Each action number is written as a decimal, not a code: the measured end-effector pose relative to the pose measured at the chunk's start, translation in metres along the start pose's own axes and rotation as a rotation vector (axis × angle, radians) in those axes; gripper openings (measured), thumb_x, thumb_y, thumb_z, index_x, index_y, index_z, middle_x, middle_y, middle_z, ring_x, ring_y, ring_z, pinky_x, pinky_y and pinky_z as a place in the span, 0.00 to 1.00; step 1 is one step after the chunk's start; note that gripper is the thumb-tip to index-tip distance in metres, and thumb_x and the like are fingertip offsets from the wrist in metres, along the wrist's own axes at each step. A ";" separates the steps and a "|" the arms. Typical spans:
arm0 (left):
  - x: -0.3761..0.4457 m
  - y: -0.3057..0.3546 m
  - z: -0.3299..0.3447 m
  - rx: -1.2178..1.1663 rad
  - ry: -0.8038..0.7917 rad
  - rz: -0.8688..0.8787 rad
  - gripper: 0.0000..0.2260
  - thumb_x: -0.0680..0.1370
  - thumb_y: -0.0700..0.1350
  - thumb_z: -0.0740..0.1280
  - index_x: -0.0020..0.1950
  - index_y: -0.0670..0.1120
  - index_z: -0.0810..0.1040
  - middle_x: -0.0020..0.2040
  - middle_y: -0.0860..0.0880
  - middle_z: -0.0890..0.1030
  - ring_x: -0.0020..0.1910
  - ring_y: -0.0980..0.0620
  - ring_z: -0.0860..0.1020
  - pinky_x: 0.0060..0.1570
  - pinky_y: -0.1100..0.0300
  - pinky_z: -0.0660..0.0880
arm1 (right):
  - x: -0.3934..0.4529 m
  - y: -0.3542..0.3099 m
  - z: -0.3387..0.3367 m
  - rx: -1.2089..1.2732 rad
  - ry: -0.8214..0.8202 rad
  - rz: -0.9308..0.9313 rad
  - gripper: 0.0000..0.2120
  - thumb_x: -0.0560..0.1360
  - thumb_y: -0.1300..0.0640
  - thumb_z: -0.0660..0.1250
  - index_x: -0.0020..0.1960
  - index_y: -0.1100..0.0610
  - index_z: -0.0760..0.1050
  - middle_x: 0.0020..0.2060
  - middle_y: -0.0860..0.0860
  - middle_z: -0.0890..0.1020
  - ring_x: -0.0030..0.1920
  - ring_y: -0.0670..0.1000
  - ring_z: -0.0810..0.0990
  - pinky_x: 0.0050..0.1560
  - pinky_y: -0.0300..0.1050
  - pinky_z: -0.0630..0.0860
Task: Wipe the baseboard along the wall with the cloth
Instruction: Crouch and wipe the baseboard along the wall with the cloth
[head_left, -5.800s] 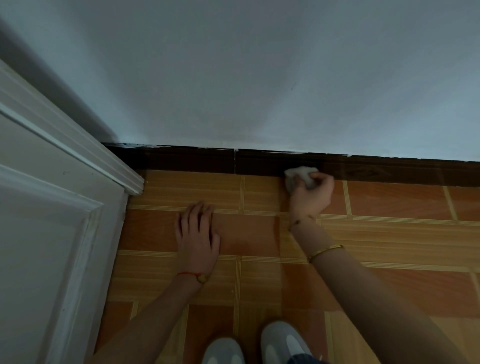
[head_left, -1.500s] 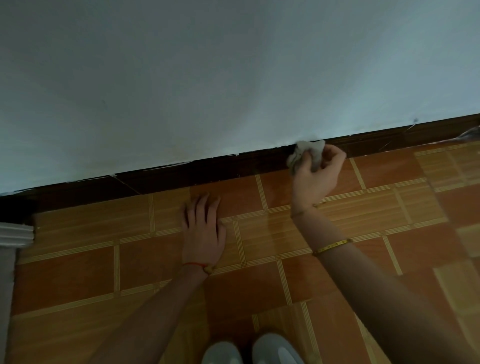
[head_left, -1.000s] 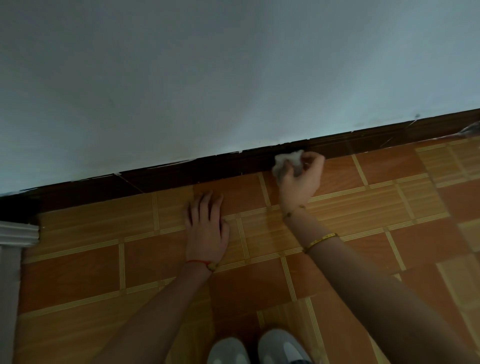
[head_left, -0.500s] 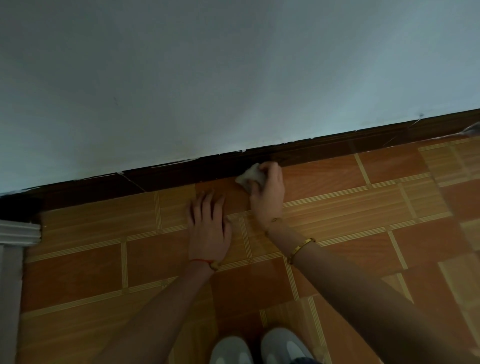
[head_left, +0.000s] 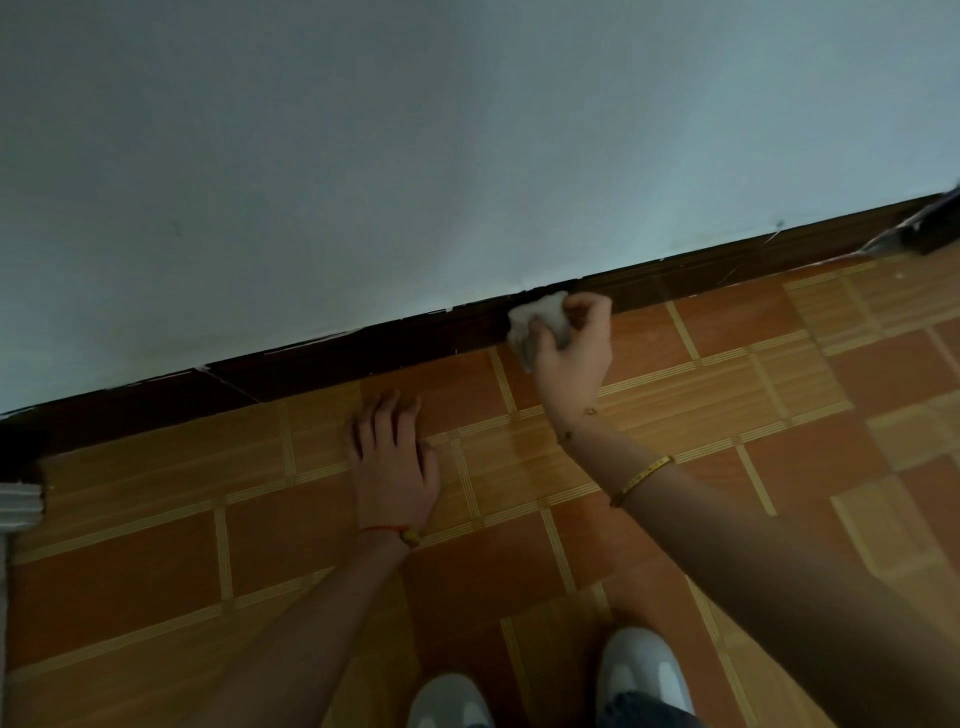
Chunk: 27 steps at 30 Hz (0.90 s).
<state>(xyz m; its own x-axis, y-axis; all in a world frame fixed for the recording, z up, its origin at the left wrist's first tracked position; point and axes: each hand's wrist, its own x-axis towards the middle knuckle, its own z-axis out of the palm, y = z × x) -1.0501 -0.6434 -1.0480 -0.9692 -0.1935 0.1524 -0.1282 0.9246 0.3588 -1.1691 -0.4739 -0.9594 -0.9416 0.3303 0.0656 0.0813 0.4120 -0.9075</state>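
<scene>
Baseboard (head_left: 363, 358): dark strip at wall foot. Cloth (head_left: 537, 325): white, crumpled, bunched between curled fingers (head_left: 589, 312) and thumb of right hand (head_left: 571, 353), pressed against baseboard face just ahead of fingertips. Left hand (head_left: 392, 467): flat on tiled floor (head_left: 727, 374), fingers straight and together, short of baseboard.

I count two hands, my left hand (head_left: 393, 470) and my right hand (head_left: 571, 353). One cloth (head_left: 540, 325). One baseboard (head_left: 332, 366). Two white shoes, one (head_left: 449, 701) and another (head_left: 641, 670). Three bracelets: a red cord (head_left: 387, 530), a gold bangle (head_left: 641, 480), a thin chain (head_left: 574, 423).
</scene>
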 end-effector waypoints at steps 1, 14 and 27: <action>0.002 0.002 0.000 -0.009 0.019 -0.014 0.19 0.75 0.46 0.60 0.65 0.43 0.77 0.66 0.42 0.75 0.67 0.39 0.71 0.74 0.37 0.59 | -0.004 -0.003 0.003 0.008 -0.032 -0.026 0.17 0.73 0.64 0.71 0.57 0.55 0.70 0.54 0.50 0.76 0.55 0.46 0.76 0.55 0.35 0.76; 0.018 0.055 0.013 -0.088 -0.069 0.057 0.23 0.78 0.47 0.57 0.73 0.44 0.71 0.71 0.42 0.72 0.70 0.40 0.68 0.73 0.36 0.60 | 0.044 0.008 -0.043 -0.014 0.204 0.007 0.14 0.74 0.62 0.68 0.57 0.57 0.70 0.53 0.54 0.78 0.54 0.50 0.79 0.54 0.50 0.80; 0.019 0.073 0.031 0.021 -0.075 0.030 0.23 0.79 0.49 0.56 0.73 0.44 0.71 0.72 0.42 0.71 0.72 0.40 0.66 0.75 0.34 0.54 | 0.055 0.027 -0.056 -0.001 0.156 -0.043 0.15 0.74 0.61 0.69 0.58 0.56 0.70 0.55 0.51 0.76 0.56 0.49 0.77 0.57 0.48 0.78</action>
<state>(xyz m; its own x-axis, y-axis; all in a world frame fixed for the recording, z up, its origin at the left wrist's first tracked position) -1.0843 -0.5691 -1.0473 -0.9856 -0.1416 0.0930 -0.1028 0.9364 0.3356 -1.2009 -0.3971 -0.9567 -0.8819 0.4405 0.1681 0.0427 0.4298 -0.9019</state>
